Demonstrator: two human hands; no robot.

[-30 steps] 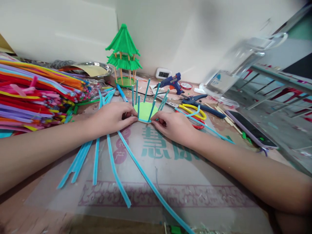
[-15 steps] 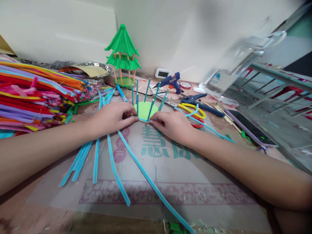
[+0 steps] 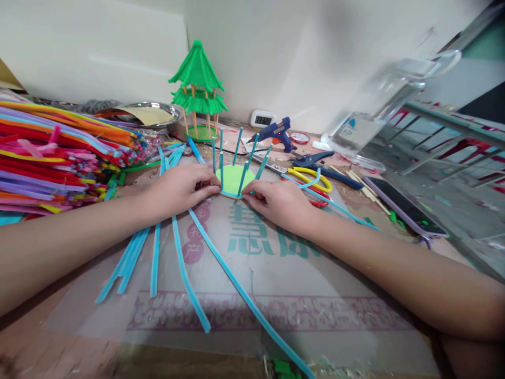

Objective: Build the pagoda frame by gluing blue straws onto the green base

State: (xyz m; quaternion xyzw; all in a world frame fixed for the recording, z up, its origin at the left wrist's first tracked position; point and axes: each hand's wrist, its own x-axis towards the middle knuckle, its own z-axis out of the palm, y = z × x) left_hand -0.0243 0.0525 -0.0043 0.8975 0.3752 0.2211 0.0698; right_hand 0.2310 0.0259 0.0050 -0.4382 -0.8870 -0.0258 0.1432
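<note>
Cluttered craft table (image 3: 276, 284) against white wall (image 3: 98, 47); left hand (image 3: 179, 189), right hand (image 3: 278, 202) both pinching green disc (image 3: 233, 179)

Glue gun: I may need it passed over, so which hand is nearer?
Right. The right hand lies just in front of the glue gun; the left hand sits farther off to its left.

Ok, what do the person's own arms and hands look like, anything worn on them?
Both are bare: the left hand and right hand show no gloves or rings, and both forearms are uncovered, with no sleeves, watch or bracelet in view up to the picture's edge.
</note>
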